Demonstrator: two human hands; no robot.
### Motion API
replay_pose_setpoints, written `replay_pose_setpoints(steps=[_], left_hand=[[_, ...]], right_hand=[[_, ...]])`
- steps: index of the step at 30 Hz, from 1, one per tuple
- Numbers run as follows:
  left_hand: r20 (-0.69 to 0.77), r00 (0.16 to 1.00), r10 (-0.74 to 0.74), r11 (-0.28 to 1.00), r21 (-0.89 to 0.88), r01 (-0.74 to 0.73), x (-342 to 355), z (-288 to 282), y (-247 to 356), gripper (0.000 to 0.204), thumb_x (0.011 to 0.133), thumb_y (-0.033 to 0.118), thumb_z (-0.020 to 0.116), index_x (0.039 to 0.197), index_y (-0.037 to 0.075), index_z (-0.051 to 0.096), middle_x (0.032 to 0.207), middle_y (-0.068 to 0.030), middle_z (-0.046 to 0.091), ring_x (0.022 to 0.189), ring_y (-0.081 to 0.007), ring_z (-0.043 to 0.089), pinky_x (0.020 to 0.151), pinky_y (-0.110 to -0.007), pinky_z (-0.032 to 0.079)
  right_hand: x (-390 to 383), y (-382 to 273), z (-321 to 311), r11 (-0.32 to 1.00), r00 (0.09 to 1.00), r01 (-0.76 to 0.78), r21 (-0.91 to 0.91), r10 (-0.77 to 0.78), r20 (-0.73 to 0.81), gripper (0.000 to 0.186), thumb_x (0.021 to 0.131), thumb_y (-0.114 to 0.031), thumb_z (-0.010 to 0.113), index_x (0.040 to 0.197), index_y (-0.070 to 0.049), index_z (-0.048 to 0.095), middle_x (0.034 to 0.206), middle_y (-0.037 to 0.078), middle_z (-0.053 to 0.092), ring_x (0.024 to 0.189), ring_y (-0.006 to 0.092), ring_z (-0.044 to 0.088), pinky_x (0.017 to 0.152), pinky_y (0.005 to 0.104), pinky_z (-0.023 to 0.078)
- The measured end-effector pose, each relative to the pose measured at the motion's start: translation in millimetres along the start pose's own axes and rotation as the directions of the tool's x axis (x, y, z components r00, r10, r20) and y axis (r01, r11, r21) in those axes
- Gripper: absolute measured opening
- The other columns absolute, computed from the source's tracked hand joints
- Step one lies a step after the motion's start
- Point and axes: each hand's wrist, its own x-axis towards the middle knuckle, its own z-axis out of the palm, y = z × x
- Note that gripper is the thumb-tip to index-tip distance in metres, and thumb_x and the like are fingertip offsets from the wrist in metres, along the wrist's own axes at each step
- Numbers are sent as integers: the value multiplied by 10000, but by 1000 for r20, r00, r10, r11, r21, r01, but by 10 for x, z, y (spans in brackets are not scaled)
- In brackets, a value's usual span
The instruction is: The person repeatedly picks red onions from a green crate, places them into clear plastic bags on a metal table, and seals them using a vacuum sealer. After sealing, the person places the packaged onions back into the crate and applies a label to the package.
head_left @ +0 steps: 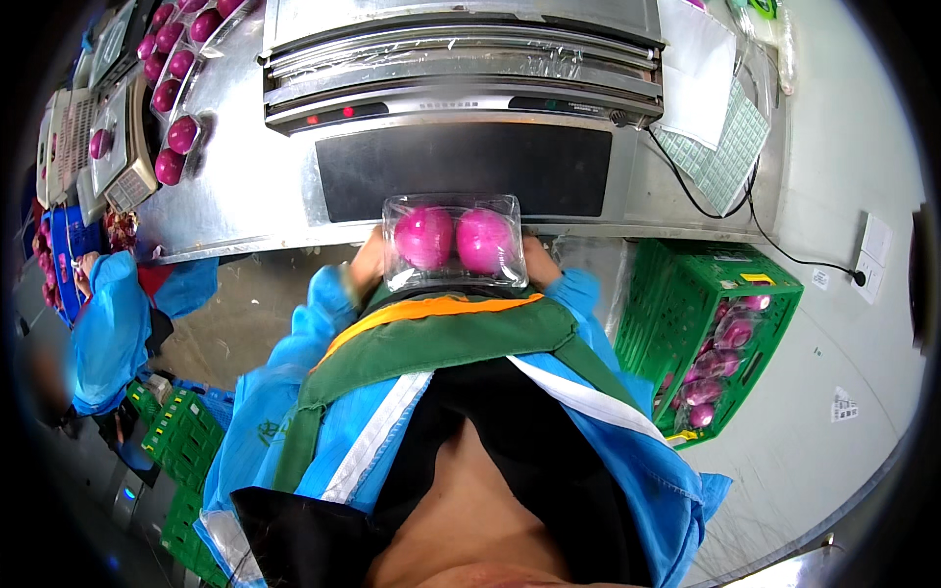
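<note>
A clear plastic pack [453,206] with two round magenta fruits [423,237] is held level in front of my body, just before the steel bench's front edge. My left hand [367,259] grips its left side and my right hand [539,260] its right side, with the fingers mostly hidden behind and under it. Beyond the pack lies a dark mat [466,162] on the bench, at the foot of a steel sealing machine [461,59] with small red indicator lights.
Packs of magenta fruits [181,134] line the bench's left, beside beige baskets [131,186]. A co-worker in blue [108,338] is at left, near green crates [184,441]. At right stand a green crate of packs [644,314], papers [701,78], cables and a wall socket [872,257].
</note>
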Motion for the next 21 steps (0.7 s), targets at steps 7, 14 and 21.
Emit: replay_pose_setpoints(steps=[7,14,21], left_hand=[[286,958,-1,967,244,-71,-116,495,68,406,871,73,644,1237,-2,484,1010,-74,605,885,-156,592,762,-285,516],[14,997,78,983,-169,-75,-637,1365,628,811,816,496,690,1370,2,363,1208,-118,554,1105,-226,563,954,-337,466],[74,994,-81,990,118,72,-775,1642,405,779,903,626,445,1388,24,348,1343,-172,473,1229,-287,489,1012,-422,429]], right_hand=[[-691,-412,-186,930,985,-89,357,29,171,221,976,-202,508,906,-11,592,803,53,583,758,127,564,675,296,473],[-643,-567,90,866,980,-38,499,-65,187,175,974,-179,507,1020,-24,574,934,80,603,883,156,591,785,322,501],[-562,-1160,-55,263,870,-57,963,-461,177,417,976,-406,446,1206,-74,550,1328,173,487,1280,297,427,1075,466,349]])
